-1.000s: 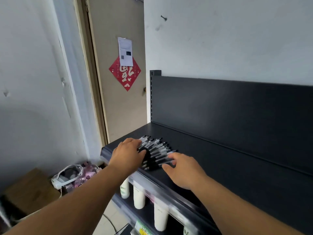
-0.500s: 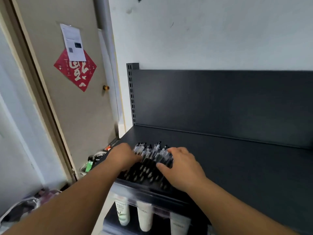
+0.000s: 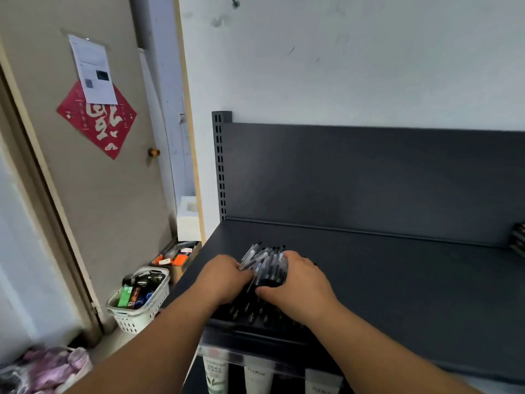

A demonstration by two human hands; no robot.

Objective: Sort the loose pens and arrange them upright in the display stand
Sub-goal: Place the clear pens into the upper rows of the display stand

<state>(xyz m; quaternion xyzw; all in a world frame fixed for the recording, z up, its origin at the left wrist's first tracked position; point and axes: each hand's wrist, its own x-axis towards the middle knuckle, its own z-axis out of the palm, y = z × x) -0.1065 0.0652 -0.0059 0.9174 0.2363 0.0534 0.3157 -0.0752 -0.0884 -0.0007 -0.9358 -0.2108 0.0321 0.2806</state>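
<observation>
A bundle of loose pens point(image 3: 262, 261) with clear barrels and dark caps lies on the dark grey shelf point(image 3: 397, 280) near its left front corner. My left hand point(image 3: 224, 278) curls round the bundle's left side. My right hand point(image 3: 301, 282) wraps round its right side, thumb tucked under at the front. The pens point away from me, tips fanned out past my fingers. Their near ends point(image 3: 250, 314) show below my palms at the shelf's front edge. A dark object point(image 3: 518, 241) sits at the shelf's far right edge, cut off by the frame.
The shelf's dark back panel point(image 3: 369, 177) rises behind the pens against a white wall. White tubes point(image 3: 217, 376) hang on the tier below. On the floor to the left stand a white basket point(image 3: 139, 302) of bottles, a cardboard box point(image 3: 176, 257) and a door point(image 3: 93, 155).
Both hands have squeezed closer together, gathering the spread pens into a tighter bundle. My view has swung right and come nearer the shelf.
</observation>
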